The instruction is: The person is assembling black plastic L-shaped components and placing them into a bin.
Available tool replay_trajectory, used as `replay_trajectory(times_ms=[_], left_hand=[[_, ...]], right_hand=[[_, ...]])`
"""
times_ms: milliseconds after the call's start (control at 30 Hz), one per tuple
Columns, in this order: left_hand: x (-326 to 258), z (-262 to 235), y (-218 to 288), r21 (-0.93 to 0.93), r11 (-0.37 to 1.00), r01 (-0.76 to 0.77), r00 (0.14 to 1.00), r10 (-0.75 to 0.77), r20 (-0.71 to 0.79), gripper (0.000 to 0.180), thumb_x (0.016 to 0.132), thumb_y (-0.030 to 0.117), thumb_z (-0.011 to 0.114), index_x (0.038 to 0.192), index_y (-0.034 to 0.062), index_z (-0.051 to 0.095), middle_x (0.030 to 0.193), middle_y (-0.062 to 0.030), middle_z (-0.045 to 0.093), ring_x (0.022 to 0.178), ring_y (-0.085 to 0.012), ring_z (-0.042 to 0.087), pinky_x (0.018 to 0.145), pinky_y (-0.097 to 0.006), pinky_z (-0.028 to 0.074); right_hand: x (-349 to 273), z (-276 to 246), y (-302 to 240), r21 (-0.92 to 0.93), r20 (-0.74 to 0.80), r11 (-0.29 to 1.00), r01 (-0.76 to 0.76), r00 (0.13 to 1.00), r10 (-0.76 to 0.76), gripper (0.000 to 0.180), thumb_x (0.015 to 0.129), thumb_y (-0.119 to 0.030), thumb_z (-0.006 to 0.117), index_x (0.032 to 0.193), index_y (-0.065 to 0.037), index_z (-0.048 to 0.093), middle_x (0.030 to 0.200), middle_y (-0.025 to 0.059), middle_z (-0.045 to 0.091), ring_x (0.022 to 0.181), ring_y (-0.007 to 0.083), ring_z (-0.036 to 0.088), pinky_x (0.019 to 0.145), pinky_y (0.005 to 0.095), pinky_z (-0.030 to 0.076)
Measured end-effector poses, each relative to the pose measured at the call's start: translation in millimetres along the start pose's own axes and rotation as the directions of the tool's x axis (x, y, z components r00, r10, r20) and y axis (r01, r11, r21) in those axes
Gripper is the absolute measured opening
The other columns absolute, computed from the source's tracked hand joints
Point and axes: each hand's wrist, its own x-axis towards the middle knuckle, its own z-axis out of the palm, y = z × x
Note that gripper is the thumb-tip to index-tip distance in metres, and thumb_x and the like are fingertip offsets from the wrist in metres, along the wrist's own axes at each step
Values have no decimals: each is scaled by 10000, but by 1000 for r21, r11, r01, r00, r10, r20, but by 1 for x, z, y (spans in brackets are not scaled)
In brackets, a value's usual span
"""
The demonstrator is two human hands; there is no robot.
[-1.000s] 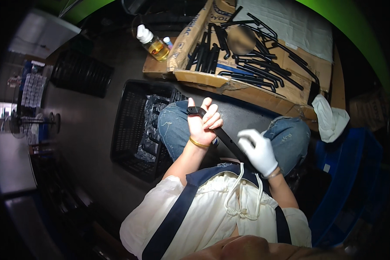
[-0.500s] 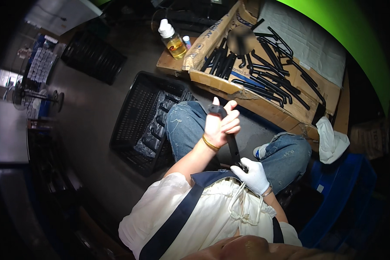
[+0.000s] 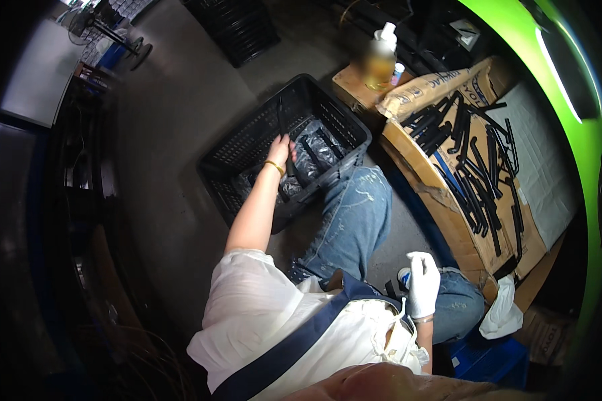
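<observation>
My bare left hand (image 3: 285, 152), with a yellow band at the wrist, reaches into a black plastic crate (image 3: 229, 155). Its fingers are closed around a long black bar (image 3: 290, 170), which slants over the crate's contents. Clear plastic film (image 3: 307, 162) lines the crate, with several other black bars lying on it. Over my lap, my right hand (image 3: 423, 284) wears a white glove. Its fingers are curled together and nothing shows in them.
An opened cardboard box (image 3: 418, 154) on the right holds several bent black rods (image 3: 471, 180). A bottle of yellow liquid (image 3: 379, 63) and a small tube (image 3: 398, 70) stand behind it. Stacked black crates (image 3: 237, 27) are at the back; a blue plastic bin (image 3: 491, 357) is beside me.
My left hand has carried the black bar from in front of me left into the crate. My right hand has come away from the bar and risen. The view has turned left.
</observation>
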Motion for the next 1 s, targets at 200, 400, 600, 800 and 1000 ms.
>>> replay_trajectory(times_ms=[200, 400, 600, 800, 1000], left_hand=[[72, -124, -158, 541, 693, 476, 880, -370, -299, 186, 804, 36, 481, 685, -17, 613, 547, -134, 568, 486, -264, 577, 474, -423, 455], [93, -112, -217, 251, 763, 596, 784, -484, -389, 310, 893, 6, 414, 1181, -35, 519, 773, -145, 613, 589, -248, 620, 502, -354, 535], [101, -121, -225, 524, 622, 582, 812, -403, -422, 661, 876, 149, 488, 1480, 20, 254, 1424, -280, 421, 1319, -388, 436, 1076, -426, 372], [76, -133, -195, 760, 393, 518, 855, -246, -456, 586, 847, 182, 537, 1404, 33, 434, 1418, -250, 464, 1334, -349, 453, 1103, -418, 370], [86, -32, -74, 721, 568, -397, 786, 616, -52, 221, 934, 89, 537, 1103, -1, 648, 1059, -180, 685, 979, -292, 665, 889, -373, 515]], right_hand=[[4, 12, 0, -57, -8, 989, -133, 991, 133, 218, 984, -167, 511, 951, 7, 639, 799, 60, 617, 710, 117, 536, 662, 264, 441], [13, 22, 7, -155, -22, 962, -225, 974, 224, 247, 982, -177, 510, 944, 41, 620, 842, 113, 647, 762, 186, 581, 725, 315, 465], [15, 18, 7, -295, -47, 914, -279, 959, 278, 267, 978, -189, 519, 968, 55, 628, 864, 134, 661, 799, 204, 603, 753, 330, 474], [11, 16, 12, -184, 68, 939, -292, 949, 308, 235, 957, -181, 550, 989, 37, 630, 883, 123, 665, 814, 181, 604, 750, 318, 475], [12, -28, 64, -317, -88, 944, -97, 993, 72, 312, 944, -148, 543, 1212, 11, 554, 986, 114, 652, 841, 182, 613, 788, 307, 495]])
